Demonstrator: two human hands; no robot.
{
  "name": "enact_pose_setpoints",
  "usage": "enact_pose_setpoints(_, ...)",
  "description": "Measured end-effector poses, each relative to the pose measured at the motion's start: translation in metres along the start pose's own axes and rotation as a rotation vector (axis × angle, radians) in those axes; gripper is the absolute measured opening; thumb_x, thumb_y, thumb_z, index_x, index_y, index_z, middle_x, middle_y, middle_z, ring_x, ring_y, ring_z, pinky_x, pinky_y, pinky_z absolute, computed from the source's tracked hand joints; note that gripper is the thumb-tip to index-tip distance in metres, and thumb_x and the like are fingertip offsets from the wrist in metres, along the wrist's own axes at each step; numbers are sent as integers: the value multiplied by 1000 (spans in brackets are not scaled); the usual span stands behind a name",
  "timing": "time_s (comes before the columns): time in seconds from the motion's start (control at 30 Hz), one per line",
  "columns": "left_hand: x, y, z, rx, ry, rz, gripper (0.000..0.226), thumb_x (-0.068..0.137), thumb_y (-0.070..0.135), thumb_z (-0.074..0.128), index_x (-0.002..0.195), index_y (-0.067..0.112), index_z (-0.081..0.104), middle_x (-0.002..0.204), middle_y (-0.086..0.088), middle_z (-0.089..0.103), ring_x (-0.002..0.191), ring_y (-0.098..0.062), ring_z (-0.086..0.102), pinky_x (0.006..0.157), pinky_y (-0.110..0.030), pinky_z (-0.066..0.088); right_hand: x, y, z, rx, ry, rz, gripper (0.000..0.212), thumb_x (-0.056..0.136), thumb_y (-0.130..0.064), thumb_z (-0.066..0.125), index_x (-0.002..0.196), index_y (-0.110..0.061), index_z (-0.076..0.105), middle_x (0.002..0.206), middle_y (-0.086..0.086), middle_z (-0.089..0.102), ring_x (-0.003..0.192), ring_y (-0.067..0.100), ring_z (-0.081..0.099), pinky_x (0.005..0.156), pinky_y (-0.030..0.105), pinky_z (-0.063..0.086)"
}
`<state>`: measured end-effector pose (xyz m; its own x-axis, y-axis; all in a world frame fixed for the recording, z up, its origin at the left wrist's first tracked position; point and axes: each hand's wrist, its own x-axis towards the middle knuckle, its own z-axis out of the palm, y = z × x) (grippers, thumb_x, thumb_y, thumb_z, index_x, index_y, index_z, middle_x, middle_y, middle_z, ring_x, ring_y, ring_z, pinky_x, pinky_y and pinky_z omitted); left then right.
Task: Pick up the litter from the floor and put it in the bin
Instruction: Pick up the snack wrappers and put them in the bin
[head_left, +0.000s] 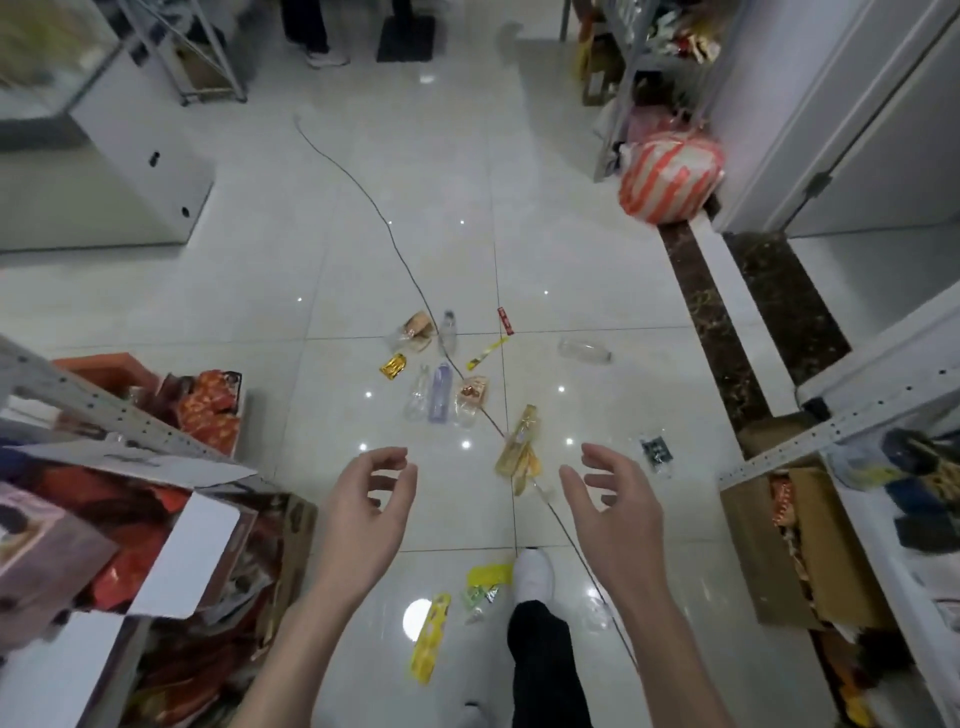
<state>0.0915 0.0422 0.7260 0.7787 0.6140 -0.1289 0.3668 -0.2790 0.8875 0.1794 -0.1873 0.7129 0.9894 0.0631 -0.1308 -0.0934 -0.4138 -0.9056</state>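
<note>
Tight aisle. Open cardboard boxes of red packets sat on the rack at my left, and another box sat under the rack at my right. A red-and-white striped bag lay far right by the door frame, and another person's legs stood at the top edge.

In the way was a thin dark cable running diagonally across the glossy tile floor, straight through the litter and on past my white shoe.

Both hands were out over the floor, apart and holding nothing. The left hand and right hand each had loosely curved fingers.

The litter was all on the tiles:
- The main cluster lay ahead of my hands: a purple bottle just beside a crushed clear bottle, a small capped bottle, a gold wrapper, a yellow stick sachet and a red wrapper.
- A clear bottle lay on its side, apart to the right.
- A long gold packet lay between my hands, touching the cable.
- A dark packet lay beyond my right hand.
- A yellow wrapper and a yellow-green one lay near my shoe.
- A clear blur sat by my right forearm — possibly crumpled plastic, too smeared to tell.
</note>
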Motion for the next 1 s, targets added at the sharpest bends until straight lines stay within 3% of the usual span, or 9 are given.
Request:
enact_pose_setpoints(0.13,63,4,24,14,44,-37,12,92,41,62,104,39,65,103,28,64,89,5,63,70,-25,48,76,5,18,-57,-75,9,29,86,-47,66,113,-49,55,113,-25,57,101,-5,57,78,14,42)
enact_pose_setpoints(0.3,142,-8,75,22,89,-83,11,92,37,64,103,38,64,103,23,65,88,3,64,70,-32,53,168,31,42,-148,-119,14,39,84,-53,64,121,-44,55,115,-26,54,102,-6,56,80,17,42)
enact_pose_setpoints(0.47,215,-65,141,78,27,-117,20,90,44,60,110,37,61,107,21,63,93,4,62,68,-23,48,236,93,76,-229,-138,52,41,87,-50,65,125,-45,51,118,-25,52,105,-7,54,82,19,42)
enact_pose_setpoints(0.63,276,-173,230,173,-56,-101,27,91,46,59,115,36,58,112,21,59,97,2,60,73,-24,47,285,206,127,-303,-124,56,44,88,-47,65,129,-37,52,119,-20,52,104,-5,54,80,16,41)
enact_pose_setpoints(0.8,315,-306,330,243,-169,-85,36,91,49,55,123,33,54,117,18,55,96,3,57,78,-26,47,316,352,178,-363,-96,80,44,89,-41,66,130,-33,54,121,-16,52,103,0,56,84,27,49)
enact_pose_setpoints(1.0,353,-451,455,314,-280,-35,49,90,49,58,132,24,50,126,7,53,105,-13,58,88,-36,50,343,520,232,-449,-75,76,47,88,-45,65,132,-33,53,123,-14,52,102,3,57,82,27,47)
